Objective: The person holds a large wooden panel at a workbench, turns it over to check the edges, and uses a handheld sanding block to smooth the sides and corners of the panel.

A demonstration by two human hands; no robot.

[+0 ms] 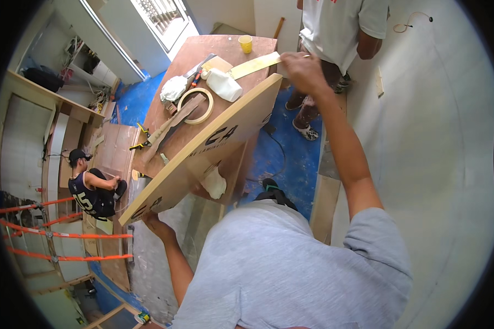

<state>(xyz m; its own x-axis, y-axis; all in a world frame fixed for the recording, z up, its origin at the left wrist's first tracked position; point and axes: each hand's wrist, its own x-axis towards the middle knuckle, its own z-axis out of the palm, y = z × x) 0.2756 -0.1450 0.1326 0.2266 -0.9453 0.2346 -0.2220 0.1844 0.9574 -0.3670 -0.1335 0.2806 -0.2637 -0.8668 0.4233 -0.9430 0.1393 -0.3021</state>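
Board: a large flat plywood panel [203, 148], pale and smooth with a rounded edge and dark lettering on its face, is standing tilted between the person and a brown wooden table [225, 46].
Strip: a thin pale yellow band [255, 64], flat and flexible, is running along the board's upper end.
Right hand: the right hand [302, 71] is reaching to the board's top corner, fingers closed around the end of the strip; the fingertips are hard to make out.
Left hand: the left hand [153, 222] is pressing under the board's lower corner, fingers curled on the edge and partly hidden behind it.
Table top: a coil of edging [195, 106], a white plastic jug [224, 85] lying on its side, a crumpled white cloth [173, 88] and a yellow cup [246, 44] are sitting there.
Others: one person in a white shirt [335, 27] is standing cut off at the top; another in a dark top [90, 189] is sitting on the floor at left.
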